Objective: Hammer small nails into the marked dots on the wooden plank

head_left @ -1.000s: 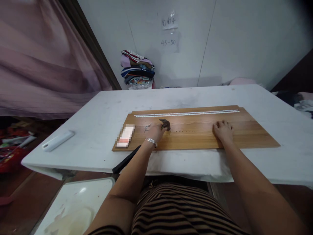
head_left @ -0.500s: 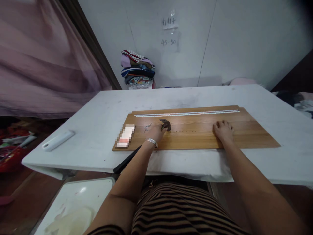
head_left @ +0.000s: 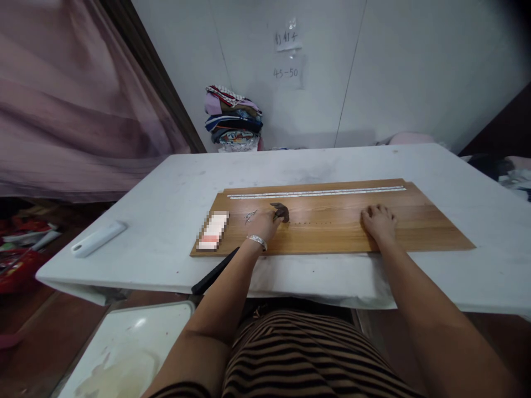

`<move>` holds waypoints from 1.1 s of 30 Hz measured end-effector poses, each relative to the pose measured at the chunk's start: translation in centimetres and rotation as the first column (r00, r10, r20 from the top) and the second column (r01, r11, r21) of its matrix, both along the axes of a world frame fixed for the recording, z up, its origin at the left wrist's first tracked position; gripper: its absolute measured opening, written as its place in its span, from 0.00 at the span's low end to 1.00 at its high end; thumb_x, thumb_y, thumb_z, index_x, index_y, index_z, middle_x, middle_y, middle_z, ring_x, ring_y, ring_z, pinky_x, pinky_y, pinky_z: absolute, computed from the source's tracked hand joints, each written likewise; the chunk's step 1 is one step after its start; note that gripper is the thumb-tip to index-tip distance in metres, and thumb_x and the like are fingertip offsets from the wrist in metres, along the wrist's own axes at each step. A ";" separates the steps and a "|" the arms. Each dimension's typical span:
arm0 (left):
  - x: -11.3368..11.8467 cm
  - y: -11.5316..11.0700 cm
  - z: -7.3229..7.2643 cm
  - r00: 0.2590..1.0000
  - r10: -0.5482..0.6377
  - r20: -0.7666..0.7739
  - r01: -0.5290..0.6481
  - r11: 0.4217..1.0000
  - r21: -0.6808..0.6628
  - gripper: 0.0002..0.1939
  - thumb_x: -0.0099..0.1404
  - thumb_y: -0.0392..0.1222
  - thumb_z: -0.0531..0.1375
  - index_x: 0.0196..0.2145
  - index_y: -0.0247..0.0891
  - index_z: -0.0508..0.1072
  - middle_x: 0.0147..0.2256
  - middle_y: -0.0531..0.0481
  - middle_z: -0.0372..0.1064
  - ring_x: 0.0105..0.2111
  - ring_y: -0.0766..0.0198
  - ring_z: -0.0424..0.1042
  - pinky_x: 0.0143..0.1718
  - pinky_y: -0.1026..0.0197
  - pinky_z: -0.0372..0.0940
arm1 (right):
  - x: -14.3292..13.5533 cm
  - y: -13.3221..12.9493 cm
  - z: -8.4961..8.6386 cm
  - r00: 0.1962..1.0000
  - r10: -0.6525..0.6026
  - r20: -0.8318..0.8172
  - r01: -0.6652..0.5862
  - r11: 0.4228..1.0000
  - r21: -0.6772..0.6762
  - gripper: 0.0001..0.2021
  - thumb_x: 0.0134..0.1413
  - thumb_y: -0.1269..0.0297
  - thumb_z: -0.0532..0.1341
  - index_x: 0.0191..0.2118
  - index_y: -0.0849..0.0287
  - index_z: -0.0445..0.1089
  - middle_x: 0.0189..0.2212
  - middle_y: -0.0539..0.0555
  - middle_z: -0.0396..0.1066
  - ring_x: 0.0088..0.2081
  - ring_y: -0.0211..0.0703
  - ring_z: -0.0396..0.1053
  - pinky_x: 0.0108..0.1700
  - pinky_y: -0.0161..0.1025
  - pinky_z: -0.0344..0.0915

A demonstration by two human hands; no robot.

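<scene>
My left hand, with a silver bracelet at the wrist, is closed on a hammer near its dark metal head. The black handle slants back under my forearm, past the board's front edge. My right hand rests on the wooden board, fingers slightly bent and apart, holding nothing. A row of small dark dots runs along the board between my hands. Several loose nails lie just beyond my left hand.
A pixelated flat object lies at the board's left end. Two white strips run along its far side. A white object is on the white table at left. Folded clothes are stacked by the wall. A white stool stands below.
</scene>
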State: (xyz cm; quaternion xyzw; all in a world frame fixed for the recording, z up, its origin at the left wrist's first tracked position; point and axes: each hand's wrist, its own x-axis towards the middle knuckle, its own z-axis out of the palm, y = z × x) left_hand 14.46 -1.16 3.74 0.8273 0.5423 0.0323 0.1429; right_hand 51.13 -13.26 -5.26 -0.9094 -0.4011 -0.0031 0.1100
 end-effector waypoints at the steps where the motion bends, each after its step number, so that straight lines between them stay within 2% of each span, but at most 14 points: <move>1: 0.0 0.0 0.0 1.000 -0.006 -0.003 0.006 1.000 0.006 0.15 0.80 0.46 0.59 0.50 0.38 0.85 0.57 0.36 0.82 0.62 0.47 0.78 0.62 0.54 0.69 | 0.0 0.0 0.0 1.000 -0.001 0.002 0.001 1.000 0.005 0.29 0.75 0.56 0.45 0.58 0.65 0.80 0.64 0.75 0.73 0.66 0.67 0.65 0.66 0.63 0.61; 11: -0.1 -0.1 0.7 0.999 0.034 0.036 -0.032 0.998 -0.055 0.19 0.81 0.50 0.58 0.56 0.37 0.83 0.58 0.35 0.82 0.60 0.47 0.80 0.58 0.55 0.71 | 0.0 0.0 -0.2 1.000 -0.007 0.005 0.007 1.000 0.009 0.29 0.75 0.56 0.45 0.58 0.66 0.80 0.65 0.75 0.72 0.65 0.66 0.65 0.66 0.62 0.60; 22: -0.1 0.2 -0.3 1.000 -0.008 0.006 0.008 1.000 -0.008 0.17 0.80 0.48 0.59 0.52 0.37 0.84 0.58 0.35 0.82 0.62 0.48 0.78 0.61 0.55 0.70 | 0.3 0.0 -0.4 1.000 -0.004 0.024 0.004 1.000 -0.009 0.28 0.77 0.55 0.46 0.58 0.62 0.80 0.64 0.72 0.73 0.65 0.65 0.66 0.66 0.61 0.61; 29: -0.3 0.2 0.1 0.998 -0.004 0.064 0.005 1.000 -0.023 0.18 0.80 0.47 0.58 0.56 0.37 0.83 0.58 0.36 0.82 0.62 0.47 0.78 0.61 0.54 0.70 | 0.4 0.1 -0.5 1.000 -0.010 0.028 0.010 1.000 0.000 0.27 0.77 0.56 0.46 0.58 0.61 0.80 0.64 0.71 0.74 0.65 0.65 0.66 0.64 0.60 0.61; 33: -0.3 0.1 0.2 0.999 0.028 0.041 -0.026 0.999 -0.044 0.19 0.80 0.49 0.58 0.55 0.36 0.83 0.59 0.34 0.82 0.61 0.47 0.79 0.60 0.54 0.70 | 0.3 0.0 -0.4 1.000 0.001 0.026 -0.001 1.000 0.005 0.29 0.76 0.56 0.45 0.57 0.64 0.81 0.64 0.73 0.73 0.65 0.66 0.65 0.65 0.62 0.61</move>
